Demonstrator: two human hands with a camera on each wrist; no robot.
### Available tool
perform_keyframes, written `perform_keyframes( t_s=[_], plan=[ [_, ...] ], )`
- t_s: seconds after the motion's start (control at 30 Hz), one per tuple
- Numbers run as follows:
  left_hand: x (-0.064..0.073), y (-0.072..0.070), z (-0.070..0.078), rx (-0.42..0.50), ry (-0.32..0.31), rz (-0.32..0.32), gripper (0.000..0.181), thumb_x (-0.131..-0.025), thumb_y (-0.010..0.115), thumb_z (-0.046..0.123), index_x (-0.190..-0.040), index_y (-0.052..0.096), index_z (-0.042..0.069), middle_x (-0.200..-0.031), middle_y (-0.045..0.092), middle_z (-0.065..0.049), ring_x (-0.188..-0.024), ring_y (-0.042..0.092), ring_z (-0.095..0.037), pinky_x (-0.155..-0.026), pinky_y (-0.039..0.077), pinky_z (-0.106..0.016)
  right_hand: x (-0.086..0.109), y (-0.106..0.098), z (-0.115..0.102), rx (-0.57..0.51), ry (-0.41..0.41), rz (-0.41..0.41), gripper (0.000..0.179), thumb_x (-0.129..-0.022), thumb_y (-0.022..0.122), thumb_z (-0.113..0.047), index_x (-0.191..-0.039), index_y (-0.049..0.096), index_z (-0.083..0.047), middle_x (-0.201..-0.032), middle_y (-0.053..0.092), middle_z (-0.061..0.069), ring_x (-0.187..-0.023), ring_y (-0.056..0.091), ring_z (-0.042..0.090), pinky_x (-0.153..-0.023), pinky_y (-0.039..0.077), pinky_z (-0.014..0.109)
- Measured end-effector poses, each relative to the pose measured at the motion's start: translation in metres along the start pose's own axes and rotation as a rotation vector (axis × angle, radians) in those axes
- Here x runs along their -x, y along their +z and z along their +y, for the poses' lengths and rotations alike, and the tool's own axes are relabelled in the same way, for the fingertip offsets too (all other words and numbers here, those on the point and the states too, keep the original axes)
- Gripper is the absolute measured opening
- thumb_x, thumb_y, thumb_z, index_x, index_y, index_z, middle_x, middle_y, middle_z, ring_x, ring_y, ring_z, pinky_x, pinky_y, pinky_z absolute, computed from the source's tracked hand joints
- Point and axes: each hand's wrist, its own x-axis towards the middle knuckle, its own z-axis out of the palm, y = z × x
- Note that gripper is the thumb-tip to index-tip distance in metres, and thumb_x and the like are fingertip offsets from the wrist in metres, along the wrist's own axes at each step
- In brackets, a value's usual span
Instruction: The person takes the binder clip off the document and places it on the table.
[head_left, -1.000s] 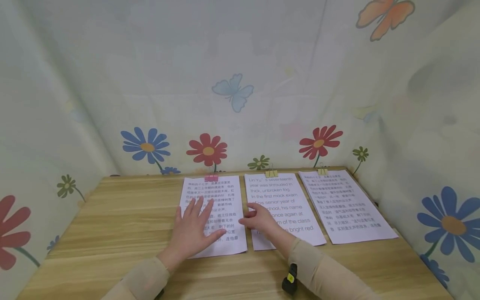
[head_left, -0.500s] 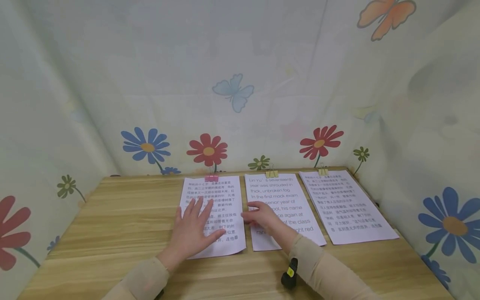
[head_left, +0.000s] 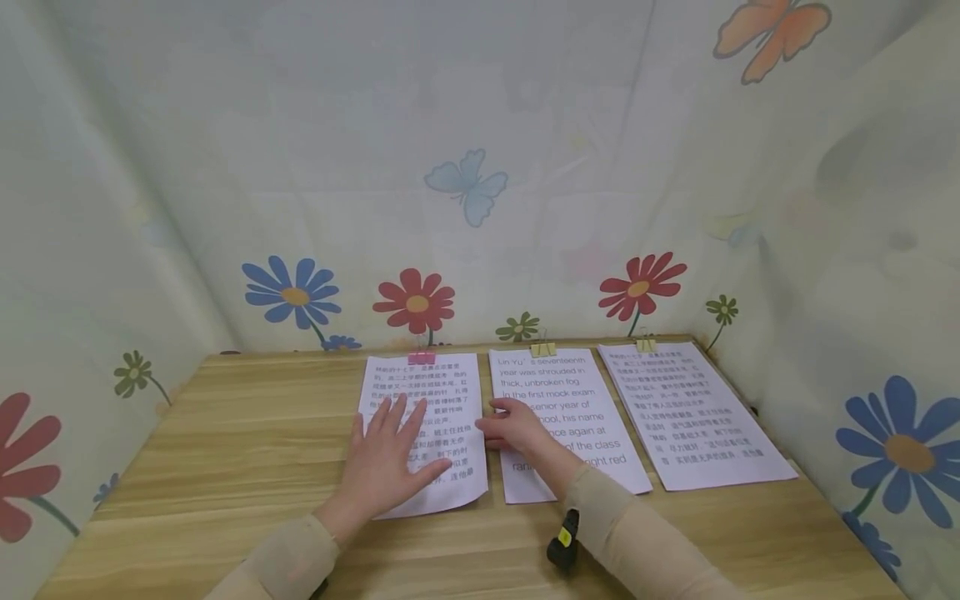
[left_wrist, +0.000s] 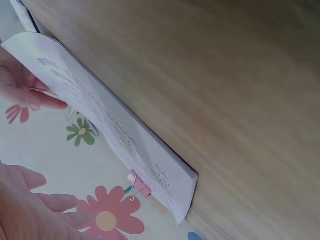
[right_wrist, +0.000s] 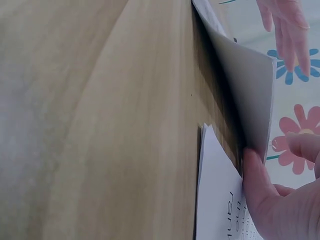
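In the head view my left hand (head_left: 378, 462) lies over the left clipped stack of printed paper (head_left: 423, 383), fingers spread; whether it touches the paper cannot be told. My right hand (head_left: 521, 433) is at that stack's right edge, fingers curved. In the right wrist view the thumb (right_wrist: 257, 175) of this hand is against the raised underside of the stack (right_wrist: 245, 75), with the index finger apart on the other side. A pink binder clip (head_left: 422, 358) holds the stack's top. Under the right wrist lies a middle stack with English print (head_left: 551, 387).
A third printed stack (head_left: 697, 417) lies to the right. Yellow binder clips hold the middle stack (head_left: 543, 348) and the right stack (head_left: 645, 344). All rest on a wooden table (head_left: 247, 433), with flowered cloth (head_left: 360, 167) hanging behind and at both sides.
My right hand has shifted slightly left, and the left stack's right edge has lifted and bent leftward with it. My left hand stays where it was.
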Motion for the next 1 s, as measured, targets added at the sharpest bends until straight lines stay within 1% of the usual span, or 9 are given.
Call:
perform_keyframes(
  t_s=[0.1, 0.2, 0.3, 0.5, 0.67, 0.8, 1.0],
  plan=[
    [0.000, 0.000, 0.000, 0.000, 0.003, -0.001, 0.096, -0.080, 0.059, 0.075, -0.152, 0.040, 0.015, -0.155, 0.034, -0.020, -0.143, 0.025, -0.044, -0.108, 0.014, -0.073, -0.004, 0.003, 0.001, -0.008, 0.013, 0.009, 0.070, -0.087, 0.073, -0.005, -0.146, 0.037, 0.006, -0.121, 0.059, 0.022, -0.095, 0.069, 0.028, -0.076, 0.059, 0.035],
    [0.000, 0.000, -0.001, -0.002, 0.005, 0.001, 0.095, -0.081, 0.059, 0.075, -0.152, 0.040, 0.015, -0.155, 0.035, -0.020, -0.143, 0.026, -0.043, -0.108, 0.016, -0.073, -0.006, 0.005, 0.001, 0.015, 0.016, 0.016, 0.070, -0.087, 0.073, -0.004, -0.147, 0.037, 0.006, -0.118, 0.060, 0.021, -0.092, 0.069, 0.027, -0.074, 0.059, 0.036],
    [0.000, 0.001, -0.001, -0.008, 0.008, 0.008, 0.095, -0.081, 0.059, 0.075, -0.152, 0.041, 0.015, -0.155, 0.036, -0.020, -0.143, 0.027, -0.044, -0.108, 0.018, -0.073, -0.008, 0.007, 0.000, 0.053, 0.024, 0.028, 0.068, -0.087, 0.073, -0.002, -0.145, 0.040, 0.005, -0.114, 0.061, 0.018, -0.091, 0.068, 0.026, -0.072, 0.059, 0.034],
    [0.000, 0.002, -0.003, -0.024, 0.024, 0.028, 0.094, -0.081, 0.058, 0.074, -0.151, 0.043, 0.013, -0.153, 0.038, -0.020, -0.141, 0.030, -0.044, -0.106, 0.021, -0.073, -0.008, 0.011, -0.002, 0.089, 0.012, 0.026, 0.061, -0.085, 0.071, 0.006, -0.141, 0.045, 0.008, -0.102, 0.063, 0.016, -0.084, 0.068, 0.024, -0.069, 0.059, 0.031],
    [0.000, 0.001, -0.003, -0.026, 0.025, 0.032, 0.093, -0.082, 0.059, 0.074, -0.150, 0.043, 0.013, -0.153, 0.038, -0.020, -0.141, 0.030, -0.044, -0.106, 0.021, -0.073, -0.009, 0.013, 0.001, 0.103, -0.004, 0.030, 0.059, -0.086, 0.070, 0.006, -0.141, 0.049, 0.003, -0.103, 0.063, 0.014, -0.084, 0.067, 0.023, -0.070, 0.059, 0.033],
    [0.000, 0.002, -0.004, -0.027, 0.023, 0.032, 0.092, -0.082, 0.058, 0.074, -0.151, 0.043, 0.014, -0.153, 0.038, -0.020, -0.141, 0.029, -0.044, -0.107, 0.021, -0.073, -0.010, 0.013, 0.000, 0.107, -0.006, 0.036, 0.057, -0.087, 0.069, 0.006, -0.141, 0.051, 0.000, -0.103, 0.063, 0.013, -0.083, 0.067, 0.022, -0.068, 0.059, 0.032],
    [-0.004, 0.002, -0.004, -0.021, 0.014, 0.030, 0.090, -0.084, 0.057, 0.072, -0.151, 0.042, 0.013, -0.154, 0.037, -0.021, -0.142, 0.029, -0.044, -0.108, 0.020, -0.071, -0.014, 0.014, 0.000, 0.094, -0.016, 0.046, 0.050, -0.086, 0.067, 0.008, -0.135, 0.057, 0.001, -0.100, 0.062, 0.013, -0.081, 0.066, 0.022, -0.067, 0.059, 0.032]
  ],
)
